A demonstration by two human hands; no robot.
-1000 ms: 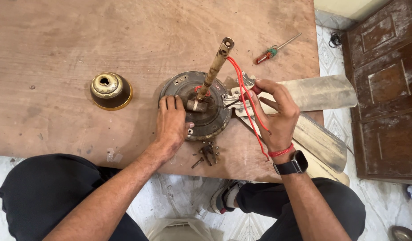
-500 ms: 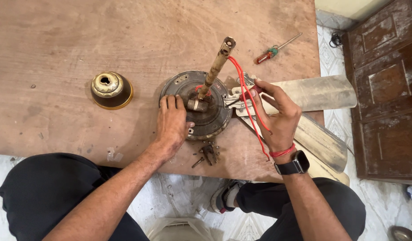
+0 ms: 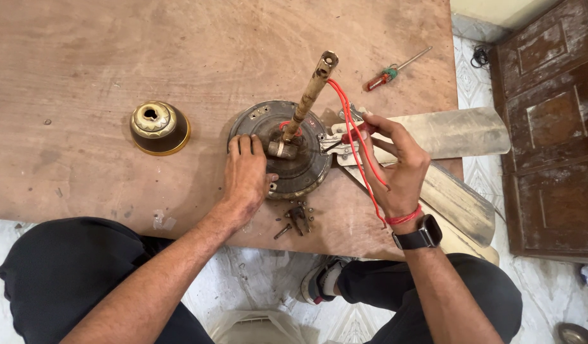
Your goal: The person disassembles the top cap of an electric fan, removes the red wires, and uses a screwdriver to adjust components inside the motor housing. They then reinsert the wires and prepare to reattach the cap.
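Fan motor (image 3: 292, 159), left hand (image 3: 246, 175) flat on it, right hand (image 3: 396, 162) pinching red tool (image 3: 356, 130)

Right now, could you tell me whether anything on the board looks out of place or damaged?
The fan motor looks worn and grimy, its downrod leaning. Loose screws lie scattered near the board's front edge. One dusty blade is attached; others lie stacked beneath it.

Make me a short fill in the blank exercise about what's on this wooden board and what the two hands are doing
1. The left hand rests on the round fan ____.
2. The right hand pinches wires coloured ____.
3. The brass cup lies to the ____ of the motor.
4. The screwdriver lies on the board, touched by ____ hand.

Missing words: motor; red; left; neither
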